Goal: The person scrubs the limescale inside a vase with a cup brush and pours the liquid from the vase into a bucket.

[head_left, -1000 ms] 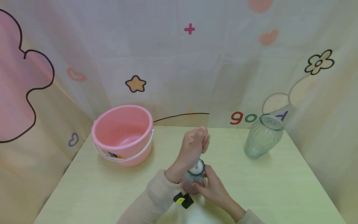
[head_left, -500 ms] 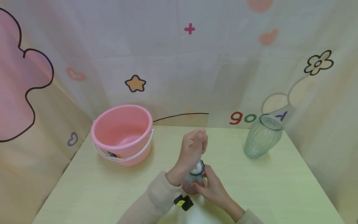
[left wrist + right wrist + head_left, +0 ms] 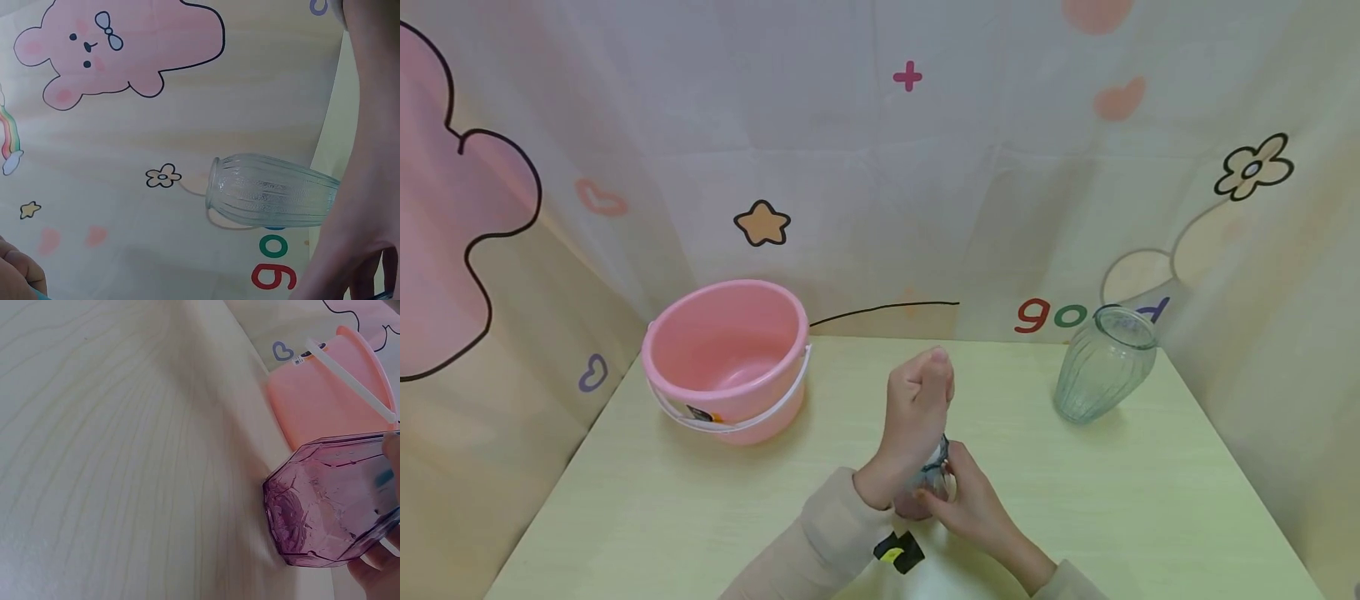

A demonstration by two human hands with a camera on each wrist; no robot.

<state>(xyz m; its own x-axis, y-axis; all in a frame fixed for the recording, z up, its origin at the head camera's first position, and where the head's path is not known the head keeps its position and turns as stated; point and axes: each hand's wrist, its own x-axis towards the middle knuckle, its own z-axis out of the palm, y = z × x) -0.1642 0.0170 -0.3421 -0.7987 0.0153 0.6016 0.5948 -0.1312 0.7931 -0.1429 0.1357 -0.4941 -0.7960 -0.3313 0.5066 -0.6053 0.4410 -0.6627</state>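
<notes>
A small faceted glass vase (image 3: 916, 505), purple below and blue-grey toward its wavy rim, stands at the front middle of the table. My right hand (image 3: 977, 504) grips its side; in the right wrist view the purple base of the vase (image 3: 306, 512) shows close to the tabletop. Above the mouth, my left hand (image 3: 917, 400) is curled into a fist round the teal handle (image 3: 41, 295) of what looks like a bottle brush. Inside the glass a blurred teal part (image 3: 384, 477) shows. The left hand and wrist hide most of the brush in the head view.
A pink bucket (image 3: 782, 367) with a white handle stands at the back left of the pale table (image 3: 662, 517). At the back right is a tall clear glass vase (image 3: 1105, 375). A patterned curtain (image 3: 850, 167) hangs behind.
My left fist has lowered slightly toward the small vase. The teal stick and white part seen at its mouth earlier are now mostly covered. My right hand keeps its place.
</notes>
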